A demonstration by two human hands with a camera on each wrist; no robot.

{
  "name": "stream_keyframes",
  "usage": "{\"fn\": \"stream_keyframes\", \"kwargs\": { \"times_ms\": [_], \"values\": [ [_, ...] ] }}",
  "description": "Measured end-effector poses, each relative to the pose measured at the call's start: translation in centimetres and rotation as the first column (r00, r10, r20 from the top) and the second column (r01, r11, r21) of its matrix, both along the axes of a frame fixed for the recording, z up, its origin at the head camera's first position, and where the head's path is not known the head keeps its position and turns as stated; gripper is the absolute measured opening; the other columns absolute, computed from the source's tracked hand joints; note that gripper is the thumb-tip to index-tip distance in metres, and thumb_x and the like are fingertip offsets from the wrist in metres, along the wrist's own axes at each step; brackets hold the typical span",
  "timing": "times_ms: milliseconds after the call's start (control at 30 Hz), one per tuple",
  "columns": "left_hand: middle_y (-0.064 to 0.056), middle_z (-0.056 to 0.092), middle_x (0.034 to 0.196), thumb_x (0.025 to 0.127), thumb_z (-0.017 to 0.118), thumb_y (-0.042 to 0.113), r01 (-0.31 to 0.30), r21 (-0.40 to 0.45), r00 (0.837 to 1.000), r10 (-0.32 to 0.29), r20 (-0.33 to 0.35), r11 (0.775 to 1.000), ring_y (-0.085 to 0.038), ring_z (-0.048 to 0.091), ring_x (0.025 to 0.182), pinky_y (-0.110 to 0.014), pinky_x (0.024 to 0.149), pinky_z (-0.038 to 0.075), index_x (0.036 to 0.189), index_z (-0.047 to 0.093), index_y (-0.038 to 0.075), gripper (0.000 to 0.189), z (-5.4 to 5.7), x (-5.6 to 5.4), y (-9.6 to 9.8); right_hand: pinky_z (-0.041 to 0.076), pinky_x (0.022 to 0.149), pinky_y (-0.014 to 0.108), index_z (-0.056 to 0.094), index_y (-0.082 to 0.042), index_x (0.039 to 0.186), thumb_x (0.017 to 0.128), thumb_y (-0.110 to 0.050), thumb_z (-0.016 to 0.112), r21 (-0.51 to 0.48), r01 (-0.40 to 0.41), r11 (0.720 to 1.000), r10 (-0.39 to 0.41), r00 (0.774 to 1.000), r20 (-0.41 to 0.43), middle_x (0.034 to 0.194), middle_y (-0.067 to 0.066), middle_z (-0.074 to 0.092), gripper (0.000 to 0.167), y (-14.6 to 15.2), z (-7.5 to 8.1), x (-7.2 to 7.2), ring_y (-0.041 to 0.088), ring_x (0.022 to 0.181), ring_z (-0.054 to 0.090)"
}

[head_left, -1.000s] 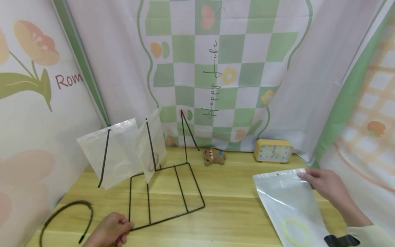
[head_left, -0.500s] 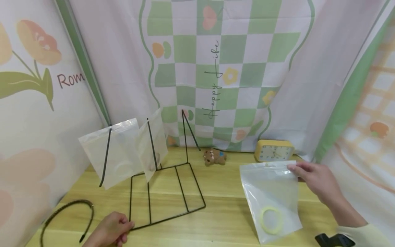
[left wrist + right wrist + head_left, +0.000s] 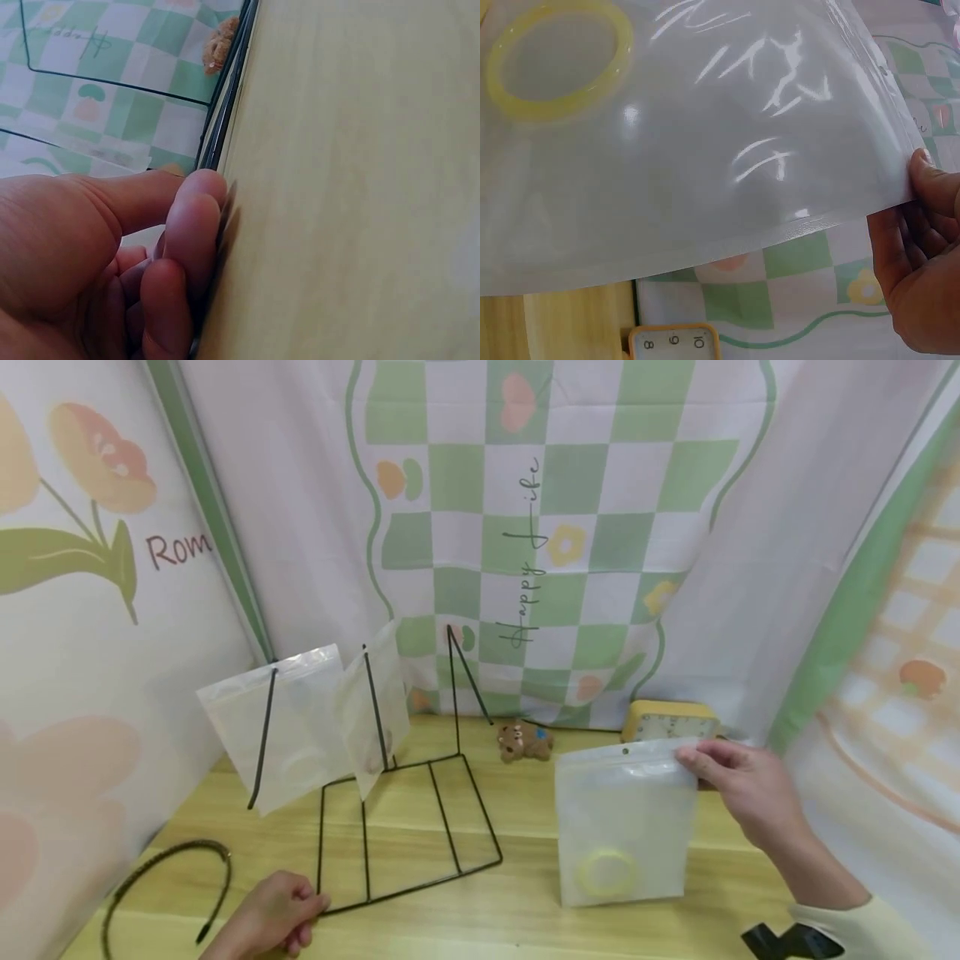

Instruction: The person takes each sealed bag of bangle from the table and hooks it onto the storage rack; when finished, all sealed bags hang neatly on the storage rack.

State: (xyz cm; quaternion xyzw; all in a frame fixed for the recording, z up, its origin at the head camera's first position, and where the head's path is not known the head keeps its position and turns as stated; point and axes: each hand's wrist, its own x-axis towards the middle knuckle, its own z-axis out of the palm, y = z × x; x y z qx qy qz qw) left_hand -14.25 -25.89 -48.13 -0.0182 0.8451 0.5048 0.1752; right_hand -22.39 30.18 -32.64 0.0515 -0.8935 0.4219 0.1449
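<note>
My right hand (image 3: 750, 789) pinches the top right corner of a translucent zip bag (image 3: 630, 810), which hangs upright over the table. Inside, near its bottom, lies a yellow ring (image 3: 606, 872); the ring (image 3: 559, 60) also shows large through the plastic in the right wrist view. My left hand (image 3: 277, 910) grips the front left corner of a black wire rack (image 3: 412, 892) between thumb and curled fingers. On the rack's left and middle prongs hang two similar bags, the left bag (image 3: 300, 735) and the middle bag (image 3: 382, 693). The right prong (image 3: 471, 677) carries nothing.
A dark braided headband (image 3: 161, 856) lies at the left front. Behind the rack's right side sits a small brown bear figure (image 3: 525, 741). A yellow clock (image 3: 667, 718) stands at the back right, partly hidden by the bag. Printed curtains (image 3: 570, 552) enclose the table.
My right hand has carried the zip bag leftward, and the bag has swung from slanting to hanging nearly straight, its lower end now in view. My left hand keeps its grip on the rack.
</note>
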Motion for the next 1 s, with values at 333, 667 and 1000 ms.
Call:
{"fn": "stream_keyframes", "kwargs": {
  "times_ms": [333, 667, 1000],
  "values": [
    [-0.004, 0.060, 0.059, 0.094, 0.066, 0.024, -0.001, -0.021, 1.000, 0.001, 0.012, 1.000, -0.010, 0.054, 0.046, -0.025, 0.047, 0.048, 0.073, 0.057, 0.005, 0.029, 0.0, 0.1, 0.1, 0.053, 0.063, 0.022, 0.070, 0.004, 0.098, 0.096, -0.030, 0.065, -0.077, -0.063, 0.995, 0.062, 0.998, -0.007, 0.077, -0.015, 0.066, 0.034, -2.2, 0.6, -0.2, 0.004, 0.071, 0.063],
    [-0.003, 0.059, 0.058, 0.094, 0.066, 0.023, -0.003, -0.015, 1.000, 0.003, 0.013, 1.000, -0.009, 0.053, 0.046, -0.025, 0.047, 0.047, 0.074, 0.056, 0.005, 0.028, 0.3, 0.1, 0.2, 0.056, 0.066, 0.024, 0.068, 0.005, 0.097, 0.096, -0.025, 0.064, -0.139, -0.192, 0.971, 0.188, 0.981, -0.042, 0.078, -0.010, 0.069, 0.030, -4.8, 1.4, -0.7, 0.007, 0.072, 0.067],
    [-0.003, 0.059, 0.058, 0.094, 0.066, 0.023, -0.008, -0.006, 1.000, 0.008, 0.015, 1.000, -0.010, 0.053, 0.046, -0.025, 0.047, 0.047, 0.074, 0.056, 0.005, 0.028, 0.2, 0.0, 0.1, 0.057, 0.064, 0.026, 0.073, 0.000, 0.092, 0.092, -0.013, 0.069, -0.289, -0.300, 0.909, 0.285, 0.954, -0.095, 0.077, -0.009, 0.072, 0.013, -8.0, 2.0, -1.2, 0.008, 0.069, 0.068]
  ]
}}
